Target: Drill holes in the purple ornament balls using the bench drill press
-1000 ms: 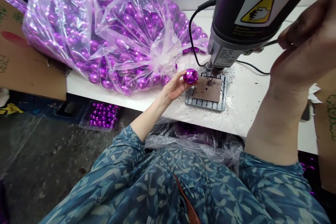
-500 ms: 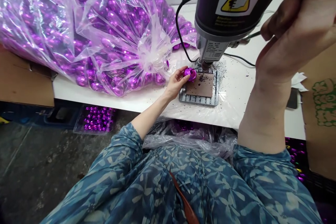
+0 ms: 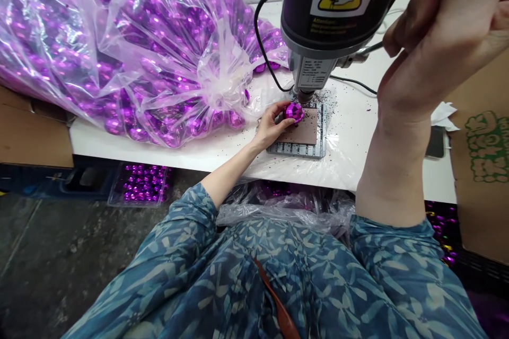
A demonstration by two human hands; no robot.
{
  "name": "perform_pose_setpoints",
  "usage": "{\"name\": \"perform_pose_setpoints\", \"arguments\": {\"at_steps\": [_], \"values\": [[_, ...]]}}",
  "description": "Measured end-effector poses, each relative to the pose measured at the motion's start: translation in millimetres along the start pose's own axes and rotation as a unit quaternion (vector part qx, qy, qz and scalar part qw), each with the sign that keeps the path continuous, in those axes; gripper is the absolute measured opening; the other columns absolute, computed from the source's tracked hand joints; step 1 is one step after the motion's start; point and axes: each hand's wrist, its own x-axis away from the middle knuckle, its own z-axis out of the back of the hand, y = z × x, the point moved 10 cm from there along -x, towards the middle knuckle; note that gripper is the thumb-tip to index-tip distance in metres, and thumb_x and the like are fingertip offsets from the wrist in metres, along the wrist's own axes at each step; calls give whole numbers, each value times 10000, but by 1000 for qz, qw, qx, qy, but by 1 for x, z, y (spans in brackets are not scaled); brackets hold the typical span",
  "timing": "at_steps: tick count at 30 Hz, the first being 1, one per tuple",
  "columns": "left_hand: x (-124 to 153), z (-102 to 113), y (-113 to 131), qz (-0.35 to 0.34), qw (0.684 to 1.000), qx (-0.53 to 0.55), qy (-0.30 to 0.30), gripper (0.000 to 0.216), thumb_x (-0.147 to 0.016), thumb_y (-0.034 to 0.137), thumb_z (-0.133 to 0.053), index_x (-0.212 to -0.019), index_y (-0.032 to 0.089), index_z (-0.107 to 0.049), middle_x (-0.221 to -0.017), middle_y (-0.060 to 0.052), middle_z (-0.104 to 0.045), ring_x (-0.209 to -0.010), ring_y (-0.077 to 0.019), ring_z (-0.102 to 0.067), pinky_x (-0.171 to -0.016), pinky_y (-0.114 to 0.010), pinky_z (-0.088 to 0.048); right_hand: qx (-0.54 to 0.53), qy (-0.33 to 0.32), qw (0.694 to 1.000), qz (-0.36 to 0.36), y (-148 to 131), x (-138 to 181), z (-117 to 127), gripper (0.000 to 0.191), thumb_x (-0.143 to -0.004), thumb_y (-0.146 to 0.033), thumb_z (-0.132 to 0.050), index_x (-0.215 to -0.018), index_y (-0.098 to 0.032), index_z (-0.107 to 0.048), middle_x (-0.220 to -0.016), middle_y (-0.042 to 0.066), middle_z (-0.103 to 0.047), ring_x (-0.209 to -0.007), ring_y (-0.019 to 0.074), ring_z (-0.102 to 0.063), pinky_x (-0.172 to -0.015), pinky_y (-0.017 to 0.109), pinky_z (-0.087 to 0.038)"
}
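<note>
Blue garment [image 3: 278, 270] with pale leaf print; sleeves end mid-forearm; brown strap [image 3: 276, 304] across.

Hands: two, left hand [image 3: 272, 126] and right hand [image 3: 445, 26]
Drill presses [image 3: 338, 5]: one
Held purple balls [image 3: 294, 112]: one
Bags of balls [image 3: 131, 47]: one
Cardboard pads [image 3: 305, 130]: one

The ball [image 3: 294, 112] pinched in the left hand [image 3: 274, 126] is faceted and mirror-glossy purple. The bag [image 3: 131, 47] at far left is thin, clear, crinkled plastic over more shiny purple balls. The drill press [image 3: 338, 5] has a smooth, dark plastic-looking housing with a glossy paper label. The plate [image 3: 320, 144] beneath looks like ribbed grey metal, topped by a matt brown board. The boxes [image 3: 479, 169] are rough cardboard. The sleeve [image 3: 183, 243] is soft printed cloth.
</note>
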Motion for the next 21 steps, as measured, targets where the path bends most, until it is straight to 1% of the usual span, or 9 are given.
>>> {"name": "perform_pose_setpoints", "arguments": {"at_steps": [2, 4, 8, 10, 13, 15, 17, 19, 21], "values": [[1, 2, 0, -4, 1000, -23, 8, 567, -737, 456, -961, -1223, 267, -738, -1350, -73, -731, -1391, -287, -610, -1296, -451, -398, 7, 8, 1000, -18, 3, -1, 1, 1116, -477, -927, -341, -1164, -66, -517, -633, 23, -203, -539, -89, -288, -573, 144, -259], [3, 4, 1, -5, 999, -42, 15, 590, -708, 429, -983, -1224, 258, -753, -1342, -85, -729, -1426, -314, -578, -1311, -467, -362, 21, 13, 1000, -18, 3, -1, 1, 1117, -486, -912, -321, -1174, -56, -528, -636, 28, -208, -542, -96, -287, -577, 136, -256], [8, -3, 9, -15, 999, -45, -9, 614, -676, 395, -1001, -1220, 244, -758, -1339, -99, -720, -1423, -337, -578, -1315, -476, -334, 31, 13, 999, -10, 5, 0, 2, 1153, -494, -919, -310, -1247, -66, -501, -637, 32, -192, -545, -89, -288, -574, 142, -251], [12, -10, 13, -14, 999, -23, -34, 632, -664, 409, -1009, -1214, 237, -750, -1344, -105, -714, -1410, -338, -597, -1308, -469, -349, 33, 6, 999, -7, 5, 0, 1, 1158, -489, -930, -301, -1255, -83, -491, -644, 32, -186, -548, -91, -284, -572, 148, -252], [15, -22, 15, -10, 998, 7, -62, 645, -668, 465, -1005, -1205, 230, -735, -1319, -113, -715, -1384, -336, -626, -1286, -470, -383, 23, 3, 1000, -5, 3, 1, 0, 1169, -533, -966, -302, -1295, -97, -476, -646, 30, -180, -548, -93, -273, -574, 162, -252], [16, -24, 13, -12, 998, 4, -59, 634, -689, 500, -989, -1203, 238, -725, -1299, -106, -717, -1356, -327, -642, -1271, -478, -404, 13, -4, 1000, -11, 2, 1, -1, 1221, -543, -1004, -320, -1346, -95, -466, -658, 29, -181, -549, -99, -279, -577, 159, -259], [16, -24, 11, -16, 999, -4, -48, 609, -712, 503, -974, -1202, 254, -713, -1281, -92, -720, -1324, -313, -656, -1260, -488, -420, 0, -8, 1000, -14, 0, 1, -2, 1271, -506, -1024, -347, -1357, -89, -478, -670, 30, -181, -550, -106, -279, -581, 151, -259], [15, -24, 9, -19, 999, -1, -40, 590, -721, 483, -972, -1196, 265, -697, -1277, -84, -723, -1303, -304, -668, -1256, -501, -432, -12, 9, 1000, -19, -1, 2, 1, 1274, -489, -1011, -390, -1349, -78, -493, -670, 26, -190, -551, -110, -259, -575, 150, -250], [16, -25, 7, -16, 999, 10, -38, 587, -722, 468, -975, -1188, 267, -679, -1280, -86, -729, -1305, -304, -670, -1259, -514, -438, -11, 22, 1000, -17, -1, 5, 5, 1236, -534, -976, -403, -1361, -61, -491, -699, 17, -302, -569, -127, -250, -571, 131, -265]]}}
